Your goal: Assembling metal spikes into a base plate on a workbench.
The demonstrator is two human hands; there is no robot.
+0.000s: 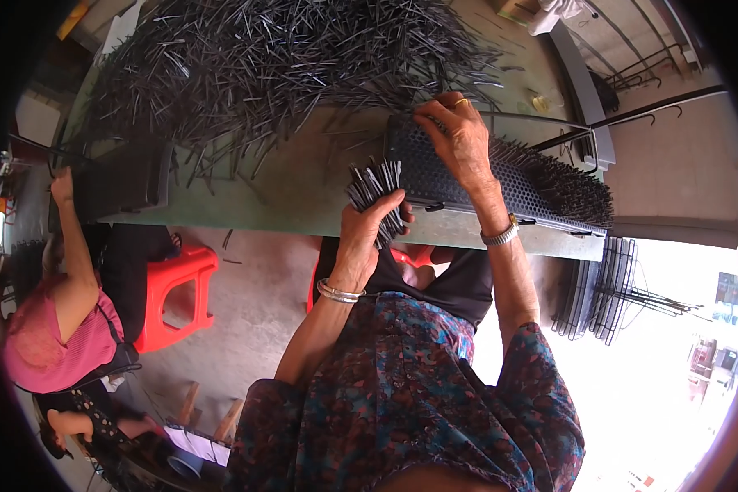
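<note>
My left hand (361, 234) is wrapped round a bundle of thin black sticks (375, 182), held upright in front of the table's near edge. My right hand (459, 139) hovers at the far left corner of a black perforated tray (451, 174), its thumb and fingertips pinched together. Whatever lies between those fingertips is too small to make out. The tray's surface is a grid of small round holes. Toward its right end many black sticks (562, 176) stand packed upright in the holes, while the holes at the left and middle show bare.
A large heap of loose black sticks (279, 70) covers the far side of the green table (287, 205). At left, a person in pink (66, 336) works by another dark tray (123, 184). A red stool (172, 291) stands below; wire racks (611, 291) stand at right.
</note>
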